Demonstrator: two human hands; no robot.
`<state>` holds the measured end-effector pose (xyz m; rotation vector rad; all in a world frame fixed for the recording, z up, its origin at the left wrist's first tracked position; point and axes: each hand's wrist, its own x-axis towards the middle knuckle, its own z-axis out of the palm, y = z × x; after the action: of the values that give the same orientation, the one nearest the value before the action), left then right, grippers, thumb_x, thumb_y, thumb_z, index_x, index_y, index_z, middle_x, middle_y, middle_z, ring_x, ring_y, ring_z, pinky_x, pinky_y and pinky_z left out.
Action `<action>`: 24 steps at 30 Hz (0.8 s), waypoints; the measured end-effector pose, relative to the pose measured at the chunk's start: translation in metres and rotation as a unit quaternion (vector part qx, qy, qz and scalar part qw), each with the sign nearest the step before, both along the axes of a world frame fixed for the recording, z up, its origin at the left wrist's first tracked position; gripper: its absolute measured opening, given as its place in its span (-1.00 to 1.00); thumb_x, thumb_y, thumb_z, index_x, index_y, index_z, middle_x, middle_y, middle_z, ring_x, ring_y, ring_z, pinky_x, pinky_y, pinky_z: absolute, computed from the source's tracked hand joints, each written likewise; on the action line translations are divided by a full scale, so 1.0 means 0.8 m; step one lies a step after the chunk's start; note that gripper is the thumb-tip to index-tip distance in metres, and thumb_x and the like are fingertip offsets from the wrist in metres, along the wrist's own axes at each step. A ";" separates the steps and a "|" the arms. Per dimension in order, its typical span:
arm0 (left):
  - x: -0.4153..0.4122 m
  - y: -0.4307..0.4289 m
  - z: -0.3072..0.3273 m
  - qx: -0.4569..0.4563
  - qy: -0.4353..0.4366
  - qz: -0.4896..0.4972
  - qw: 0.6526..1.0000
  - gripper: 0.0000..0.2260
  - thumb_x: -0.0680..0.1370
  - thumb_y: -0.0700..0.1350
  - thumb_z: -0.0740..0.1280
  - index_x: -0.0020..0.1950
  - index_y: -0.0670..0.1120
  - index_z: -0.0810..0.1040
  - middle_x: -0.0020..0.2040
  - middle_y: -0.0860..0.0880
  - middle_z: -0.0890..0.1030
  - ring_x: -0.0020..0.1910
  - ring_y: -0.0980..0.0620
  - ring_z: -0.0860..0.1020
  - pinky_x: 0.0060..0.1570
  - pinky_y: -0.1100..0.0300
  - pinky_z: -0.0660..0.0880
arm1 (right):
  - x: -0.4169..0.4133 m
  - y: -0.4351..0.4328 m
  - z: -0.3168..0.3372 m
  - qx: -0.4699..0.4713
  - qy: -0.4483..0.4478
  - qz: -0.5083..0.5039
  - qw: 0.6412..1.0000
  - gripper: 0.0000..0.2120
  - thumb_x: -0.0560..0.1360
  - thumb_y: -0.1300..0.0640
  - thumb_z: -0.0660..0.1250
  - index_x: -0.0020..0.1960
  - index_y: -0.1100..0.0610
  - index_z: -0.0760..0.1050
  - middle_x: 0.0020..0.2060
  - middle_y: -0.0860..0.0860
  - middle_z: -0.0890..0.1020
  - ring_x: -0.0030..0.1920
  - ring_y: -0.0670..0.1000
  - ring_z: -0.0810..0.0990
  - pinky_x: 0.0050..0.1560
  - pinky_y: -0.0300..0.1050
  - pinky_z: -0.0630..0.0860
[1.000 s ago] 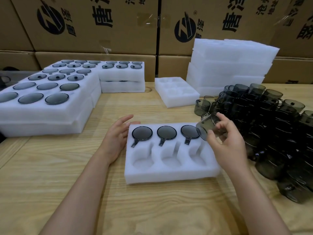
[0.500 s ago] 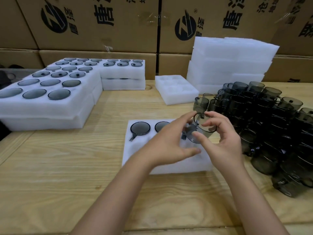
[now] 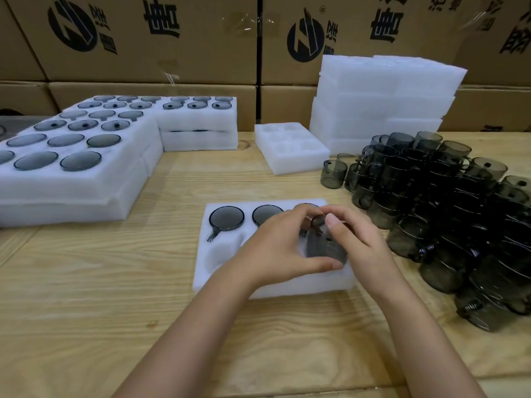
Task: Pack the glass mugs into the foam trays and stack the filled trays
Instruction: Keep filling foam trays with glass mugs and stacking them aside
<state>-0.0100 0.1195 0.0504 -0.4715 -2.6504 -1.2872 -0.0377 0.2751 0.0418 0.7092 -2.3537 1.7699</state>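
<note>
A white foam tray (image 3: 230,285) lies on the wooden table in front of me. Its back row holds dark glass mugs (image 3: 227,218), the rightmost one mostly hidden by my hands. Both hands hold one smoky glass mug (image 3: 326,248) over the tray's front right pocket. My left hand (image 3: 275,251) grips it from the left, thumb under its base. My right hand (image 3: 359,245) pinches its rim from the right. A heap of loose dark mugs (image 3: 445,214) lies at the right.
Filled foam trays (image 3: 71,182) are stacked at the left and back left (image 3: 198,122). One foam tray without mugs (image 3: 290,150) and a tall pile of foam trays (image 3: 385,101) stand at the back. Cardboard boxes (image 3: 143,38) wall off the rear.
My right hand brought the mug from the tray's right edge over the front row. My left hand left the tray's left side and joined it on the mug, which has come down toward the pocket.
</note>
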 end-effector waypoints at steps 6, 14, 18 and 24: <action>-0.001 0.002 -0.004 -0.066 0.010 0.035 0.997 -0.40 0.24 0.19 0.57 0.13 0.04 0.38 0.09 0.19 0.50 0.10 0.23 0.41 0.06 0.26 0.38 | -0.010 0.008 -0.012 -0.012 -0.049 0.048 0.998 -0.65 0.53 -0.03 0.08 0.16 -0.01 0.55 0.07 -0.13 0.64 0.16 -0.14 0.54 0.20 -0.16 0.41; -0.002 0.002 -0.003 -0.054 0.004 0.035 0.998 -0.52 0.33 0.22 0.49 0.11 0.06 0.42 0.08 0.18 0.53 0.12 0.20 0.45 0.05 0.33 0.37 | -0.014 0.014 -0.020 0.013 -0.035 0.049 0.998 -0.67 0.58 0.00 0.03 0.13 -0.07 0.55 0.07 -0.19 0.63 0.15 -0.18 0.54 0.14 -0.30 0.40; 0.001 0.006 -0.003 -0.070 0.041 0.029 0.996 -0.53 0.34 0.18 0.50 0.12 0.00 0.46 -0.01 0.29 0.47 0.04 0.22 0.44 0.03 0.33 0.36 | -0.018 0.023 -0.024 0.045 -0.037 0.040 0.997 -0.69 0.65 0.08 0.04 0.12 -0.15 0.54 0.16 -0.24 0.58 0.26 -0.24 0.45 0.30 -0.13 0.36; -0.003 0.003 -0.005 -0.109 0.096 0.037 0.989 -0.54 0.30 0.15 0.54 0.02 -0.07 0.50 0.02 0.06 0.54 0.08 0.07 0.44 0.12 0.11 0.37 | -0.016 0.016 -0.016 0.116 -0.028 0.025 0.992 -0.73 0.63 0.05 0.07 0.10 -0.26 0.47 0.25 -0.15 0.53 0.37 -0.30 0.28 0.44 -0.16 0.18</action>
<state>-0.0120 0.1223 0.0466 -0.4924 -2.6280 -0.8876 -0.0509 0.2879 0.0293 0.7645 -2.6315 1.5677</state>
